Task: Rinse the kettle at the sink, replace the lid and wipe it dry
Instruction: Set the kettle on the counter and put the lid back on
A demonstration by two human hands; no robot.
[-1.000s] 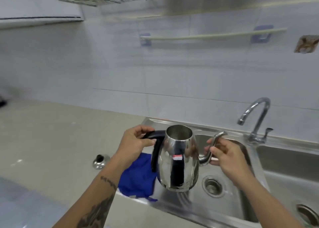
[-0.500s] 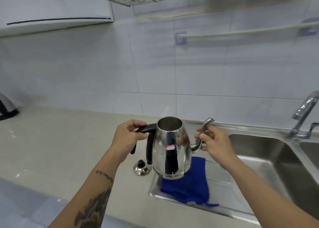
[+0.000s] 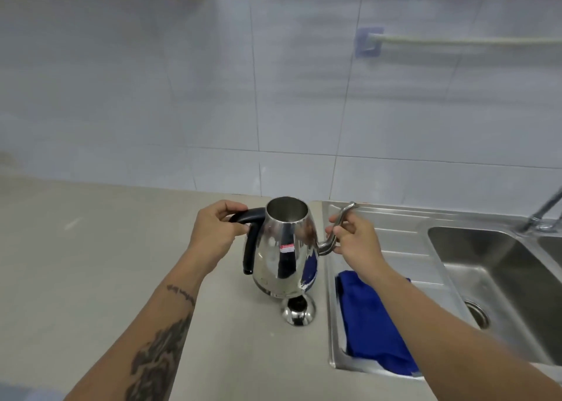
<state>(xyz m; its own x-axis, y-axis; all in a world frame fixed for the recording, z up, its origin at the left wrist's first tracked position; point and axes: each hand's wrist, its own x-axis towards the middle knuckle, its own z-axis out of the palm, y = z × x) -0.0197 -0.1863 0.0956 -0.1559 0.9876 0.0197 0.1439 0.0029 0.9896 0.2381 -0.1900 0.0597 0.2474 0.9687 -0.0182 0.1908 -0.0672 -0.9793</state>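
Observation:
A shiny steel kettle (image 3: 281, 248) with a black handle and a thin curved spout stands upright, lidless, at or just above the counter left of the sink. My left hand (image 3: 213, 233) grips the top of the black handle. My right hand (image 3: 354, 242) holds the spout between fingers and thumb. The kettle's lid (image 3: 298, 311), steel with a black knob, lies on the counter right in front of the kettle. A blue cloth (image 3: 371, 321) lies on the sink's drainboard, partly under my right forearm.
The steel sink (image 3: 498, 282) with its drain lies to the right, and the tap (image 3: 544, 212) stands at the far right edge. The beige counter (image 3: 91, 264) stretches left. A tiled wall with a towel rail (image 3: 456, 40) rises behind.
Both hands have carried the kettle left, from over the sink basin to the counter beside the lid. The view has swung left and down with it.

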